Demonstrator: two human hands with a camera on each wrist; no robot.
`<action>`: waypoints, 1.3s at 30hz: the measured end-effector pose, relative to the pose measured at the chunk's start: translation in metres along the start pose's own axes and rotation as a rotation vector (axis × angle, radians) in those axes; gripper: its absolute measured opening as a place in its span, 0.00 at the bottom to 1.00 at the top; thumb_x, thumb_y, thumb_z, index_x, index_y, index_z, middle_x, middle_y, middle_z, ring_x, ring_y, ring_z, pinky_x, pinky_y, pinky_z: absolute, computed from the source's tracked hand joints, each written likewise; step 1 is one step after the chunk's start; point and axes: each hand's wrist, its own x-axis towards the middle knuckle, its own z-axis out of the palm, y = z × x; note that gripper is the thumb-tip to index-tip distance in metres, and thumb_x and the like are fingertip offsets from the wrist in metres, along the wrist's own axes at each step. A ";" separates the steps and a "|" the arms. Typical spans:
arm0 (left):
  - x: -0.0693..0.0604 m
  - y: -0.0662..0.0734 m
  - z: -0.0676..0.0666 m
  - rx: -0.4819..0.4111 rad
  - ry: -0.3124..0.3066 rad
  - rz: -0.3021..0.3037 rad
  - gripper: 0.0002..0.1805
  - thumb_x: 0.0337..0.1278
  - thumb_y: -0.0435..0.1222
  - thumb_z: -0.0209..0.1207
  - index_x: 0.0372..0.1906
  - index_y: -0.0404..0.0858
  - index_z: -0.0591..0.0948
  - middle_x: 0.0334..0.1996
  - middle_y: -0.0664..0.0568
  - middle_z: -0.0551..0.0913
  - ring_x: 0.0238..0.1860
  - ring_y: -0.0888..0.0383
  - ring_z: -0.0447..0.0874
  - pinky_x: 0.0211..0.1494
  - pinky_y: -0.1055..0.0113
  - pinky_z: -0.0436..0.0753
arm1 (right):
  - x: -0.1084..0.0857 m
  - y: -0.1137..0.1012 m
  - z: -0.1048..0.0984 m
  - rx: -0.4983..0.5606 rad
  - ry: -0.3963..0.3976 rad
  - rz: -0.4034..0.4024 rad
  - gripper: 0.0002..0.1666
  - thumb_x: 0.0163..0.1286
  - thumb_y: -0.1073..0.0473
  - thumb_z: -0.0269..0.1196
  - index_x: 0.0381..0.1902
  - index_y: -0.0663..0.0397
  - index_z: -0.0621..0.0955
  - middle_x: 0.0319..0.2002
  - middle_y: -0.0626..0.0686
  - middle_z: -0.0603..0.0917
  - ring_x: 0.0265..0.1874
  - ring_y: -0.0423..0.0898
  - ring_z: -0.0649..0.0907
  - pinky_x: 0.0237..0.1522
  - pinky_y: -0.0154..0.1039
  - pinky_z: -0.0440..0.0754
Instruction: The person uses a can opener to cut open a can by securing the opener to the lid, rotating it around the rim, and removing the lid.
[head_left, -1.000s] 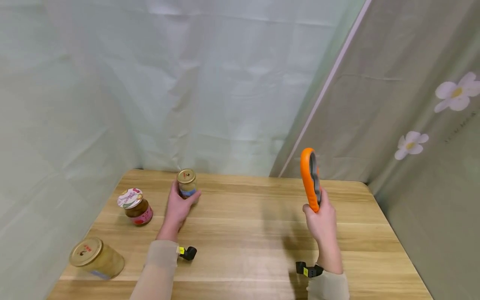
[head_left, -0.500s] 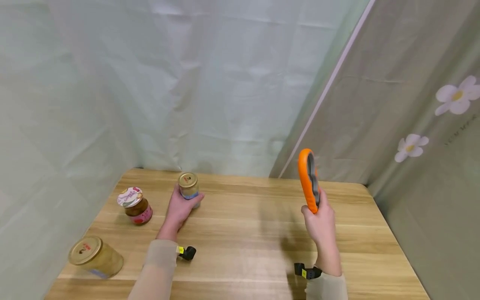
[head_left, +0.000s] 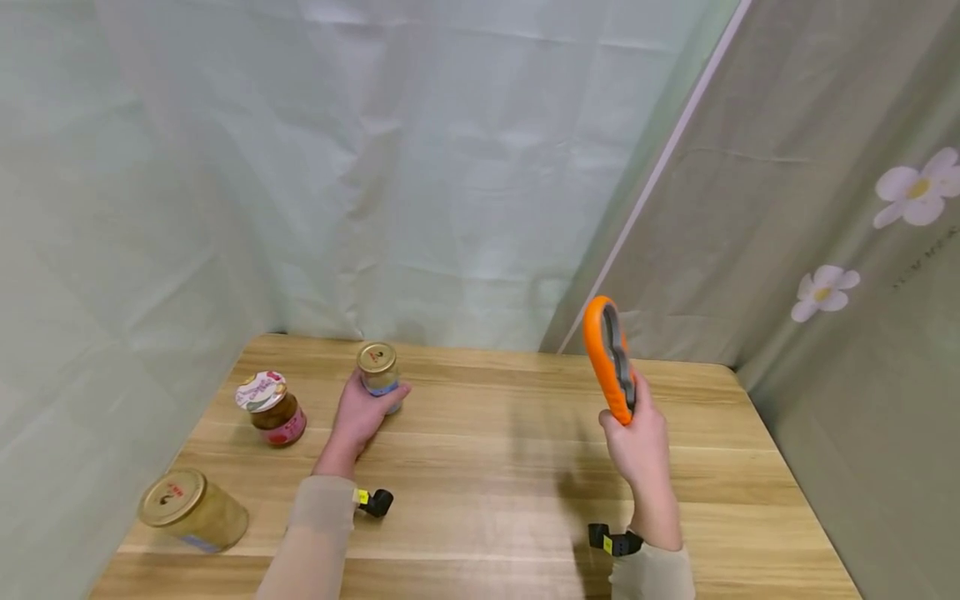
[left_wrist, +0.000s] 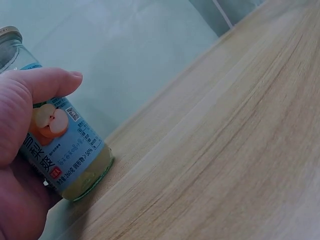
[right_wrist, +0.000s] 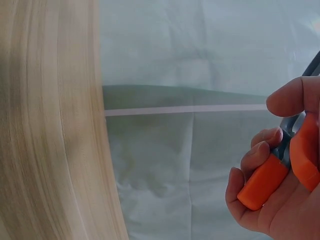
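Observation:
Near the table's back edge, my left hand point(head_left: 362, 414) grips a glass jar point(head_left: 378, 370) with a gold lid. The left wrist view shows the thumb across the jar's blue label point(left_wrist: 75, 145), the jar's base at the wooden surface. On the right, my right hand point(head_left: 642, 442) holds an orange and grey tool point(head_left: 604, 354) up above the table, its loop-shaped end pointing up and away. In the right wrist view, fingers curl round the tool's orange handle point(right_wrist: 263, 184); its far end is out of frame.
A jar with a colourful lid and pink label point(head_left: 282, 421) stands left of my left hand. Nearer on the left is a larger jar of pale contents point(head_left: 210, 518) with a gold lid. Pale curtains point(head_left: 465, 167) hang behind the wooden table point(head_left: 480, 500).
The orange tool has tilted and moved slightly left with my right hand. My left hand and its jar have shifted slightly right and nearer.

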 end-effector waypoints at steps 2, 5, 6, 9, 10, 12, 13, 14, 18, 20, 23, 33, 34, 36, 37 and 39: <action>0.000 0.000 0.000 0.007 0.000 0.002 0.41 0.62 0.41 0.76 0.73 0.31 0.69 0.64 0.34 0.76 0.67 0.39 0.74 0.74 0.43 0.68 | 0.001 0.000 -0.001 0.001 0.001 0.005 0.46 0.64 0.68 0.61 0.81 0.47 0.67 0.43 0.63 0.81 0.38 0.61 0.77 0.43 0.53 0.72; 0.000 -0.001 0.000 0.014 0.000 -0.002 0.40 0.62 0.42 0.76 0.71 0.31 0.70 0.63 0.34 0.78 0.66 0.40 0.75 0.73 0.44 0.69 | 0.001 -0.001 -0.002 0.003 0.004 0.012 0.45 0.63 0.68 0.61 0.80 0.46 0.68 0.44 0.63 0.81 0.39 0.62 0.77 0.43 0.53 0.71; 0.000 -0.002 0.000 0.011 0.000 -0.005 0.39 0.62 0.42 0.76 0.71 0.32 0.70 0.62 0.34 0.78 0.65 0.40 0.76 0.73 0.44 0.69 | 0.001 -0.001 -0.002 0.004 0.004 0.013 0.45 0.63 0.68 0.61 0.80 0.46 0.68 0.44 0.64 0.81 0.39 0.62 0.77 0.43 0.53 0.71; 0.000 -0.004 -0.001 0.004 0.000 -0.005 0.40 0.61 0.42 0.77 0.71 0.31 0.70 0.62 0.34 0.78 0.65 0.40 0.76 0.72 0.44 0.70 | 0.001 -0.002 -0.003 0.001 0.005 0.012 0.45 0.63 0.68 0.62 0.80 0.47 0.68 0.44 0.64 0.82 0.40 0.62 0.78 0.44 0.53 0.72; 0.000 -0.004 -0.001 0.003 0.000 -0.005 0.39 0.61 0.42 0.77 0.70 0.31 0.70 0.62 0.34 0.78 0.65 0.39 0.76 0.72 0.44 0.70 | 0.000 -0.002 -0.003 -0.001 0.004 0.012 0.46 0.63 0.68 0.62 0.80 0.47 0.68 0.44 0.63 0.82 0.40 0.62 0.78 0.44 0.53 0.72; 0.000 -0.004 -0.001 -0.001 0.001 -0.001 0.39 0.61 0.41 0.77 0.70 0.31 0.70 0.62 0.34 0.78 0.65 0.39 0.76 0.73 0.43 0.70 | 0.000 -0.002 -0.003 -0.002 0.001 0.011 0.46 0.63 0.68 0.62 0.80 0.47 0.68 0.44 0.63 0.82 0.40 0.62 0.78 0.44 0.53 0.72; -0.001 -0.005 -0.001 -0.002 0.003 0.002 0.39 0.62 0.41 0.77 0.70 0.31 0.70 0.62 0.34 0.78 0.65 0.39 0.76 0.73 0.43 0.70 | -0.001 -0.002 -0.003 -0.004 -0.002 0.011 0.46 0.63 0.68 0.62 0.80 0.47 0.68 0.44 0.63 0.82 0.39 0.62 0.78 0.43 0.53 0.72; -0.001 -0.005 -0.001 -0.002 0.005 0.003 0.39 0.62 0.41 0.77 0.70 0.30 0.70 0.62 0.34 0.78 0.65 0.39 0.76 0.72 0.44 0.70 | -0.001 -0.002 -0.003 -0.007 -0.008 0.009 0.46 0.63 0.67 0.61 0.81 0.47 0.67 0.43 0.63 0.81 0.38 0.61 0.78 0.43 0.53 0.72; -0.001 -0.004 0.000 -0.010 0.007 0.006 0.37 0.62 0.40 0.76 0.68 0.30 0.71 0.60 0.34 0.79 0.62 0.41 0.78 0.71 0.45 0.71 | -0.001 -0.002 -0.004 -0.023 -0.051 0.005 0.48 0.65 0.67 0.60 0.84 0.44 0.63 0.43 0.63 0.81 0.37 0.60 0.78 0.40 0.52 0.73; -0.001 -0.001 0.001 -0.019 0.004 0.009 0.35 0.62 0.39 0.76 0.67 0.31 0.72 0.58 0.35 0.79 0.59 0.42 0.79 0.68 0.47 0.73 | -0.001 -0.002 -0.005 -0.035 -0.077 0.002 0.50 0.66 0.67 0.59 0.85 0.41 0.60 0.45 0.64 0.81 0.37 0.60 0.79 0.40 0.52 0.73; -0.004 0.008 0.005 -0.015 -0.001 0.025 0.33 0.62 0.38 0.75 0.66 0.31 0.74 0.55 0.37 0.81 0.55 0.45 0.80 0.64 0.51 0.76 | -0.001 -0.003 -0.005 -0.055 -0.110 -0.002 0.52 0.66 0.66 0.58 0.86 0.38 0.58 0.48 0.64 0.81 0.40 0.60 0.79 0.41 0.53 0.73; -0.029 0.056 0.038 0.037 -0.050 0.134 0.23 0.58 0.33 0.75 0.55 0.32 0.80 0.45 0.41 0.87 0.45 0.49 0.86 0.54 0.53 0.83 | -0.007 -0.019 -0.001 -0.151 -0.156 -0.107 0.57 0.63 0.66 0.60 0.88 0.45 0.53 0.58 0.67 0.82 0.48 0.63 0.81 0.50 0.61 0.77; -0.032 0.061 0.043 0.038 -0.063 0.149 0.22 0.57 0.32 0.74 0.55 0.32 0.80 0.44 0.41 0.87 0.45 0.49 0.86 0.53 0.52 0.83 | -0.008 -0.022 0.000 -0.168 -0.156 -0.129 0.57 0.63 0.66 0.61 0.88 0.46 0.53 0.55 0.66 0.83 0.48 0.63 0.82 0.51 0.62 0.77; -0.038 0.069 0.052 0.039 -0.089 0.173 0.22 0.55 0.31 0.74 0.54 0.33 0.81 0.43 0.42 0.87 0.43 0.48 0.86 0.51 0.52 0.83 | -0.012 -0.028 0.001 -0.192 -0.163 -0.165 0.58 0.61 0.66 0.61 0.88 0.47 0.54 0.52 0.63 0.84 0.51 0.63 0.82 0.53 0.63 0.73; -0.042 0.073 0.057 0.045 -0.104 0.180 0.22 0.54 0.31 0.74 0.54 0.33 0.81 0.42 0.43 0.87 0.43 0.49 0.86 0.51 0.52 0.84 | -0.013 -0.031 0.002 -0.203 -0.169 -0.179 0.58 0.60 0.66 0.61 0.88 0.47 0.54 0.50 0.61 0.84 0.52 0.62 0.82 0.54 0.64 0.70; -0.050 0.079 0.066 0.056 -0.133 0.191 0.22 0.53 0.31 0.74 0.53 0.34 0.81 0.42 0.45 0.87 0.41 0.50 0.85 0.49 0.52 0.84 | -0.017 -0.037 0.003 -0.226 -0.183 -0.199 0.60 0.59 0.66 0.62 0.88 0.46 0.53 0.46 0.57 0.84 0.53 0.61 0.82 0.55 0.62 0.64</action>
